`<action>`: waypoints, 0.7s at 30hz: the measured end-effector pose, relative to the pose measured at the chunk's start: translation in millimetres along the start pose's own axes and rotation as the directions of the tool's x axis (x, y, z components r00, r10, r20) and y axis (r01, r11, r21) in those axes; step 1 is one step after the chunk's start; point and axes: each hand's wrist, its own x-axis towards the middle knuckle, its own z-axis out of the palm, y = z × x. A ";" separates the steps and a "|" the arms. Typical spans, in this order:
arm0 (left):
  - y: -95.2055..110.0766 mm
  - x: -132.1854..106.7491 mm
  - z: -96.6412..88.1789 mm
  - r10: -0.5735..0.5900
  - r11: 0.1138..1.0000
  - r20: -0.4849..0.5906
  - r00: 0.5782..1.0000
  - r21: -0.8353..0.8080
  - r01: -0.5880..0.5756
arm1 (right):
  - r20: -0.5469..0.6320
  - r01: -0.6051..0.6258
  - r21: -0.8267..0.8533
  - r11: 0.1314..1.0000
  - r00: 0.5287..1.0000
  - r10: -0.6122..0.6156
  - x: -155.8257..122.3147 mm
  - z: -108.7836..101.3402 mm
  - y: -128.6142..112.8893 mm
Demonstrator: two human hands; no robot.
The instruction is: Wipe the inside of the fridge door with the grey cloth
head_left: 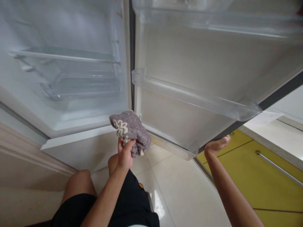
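Observation:
My left hand (124, 154) is closed on a folded grey cloth (131, 129) with a pale pattern, held up near the hinge side of an open fridge. My right hand (216, 145) presses against the bottom outer edge of the open fridge door (208, 66), its fingers tucked under the door and hidden. A clear door bin (189, 97) runs across the door's inside just above the cloth. The fridge's inside (71, 78) at the left holds clear shelves with nothing on them.
My bare knees and black shorts fill the bottom of the view, over a pale tiled floor (187, 192). Yellow cabinet fronts (262, 176) with a metal bar handle stand at the right. A beige wall edge lies at the left.

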 end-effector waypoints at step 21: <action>0.4 59.3 128.6 0.380 0.819 0.437 0.816 0.252 -0.516 | -0.009 -0.002 -0.051 0.999 1.000 0.002 -4.9 -5.4 -6.7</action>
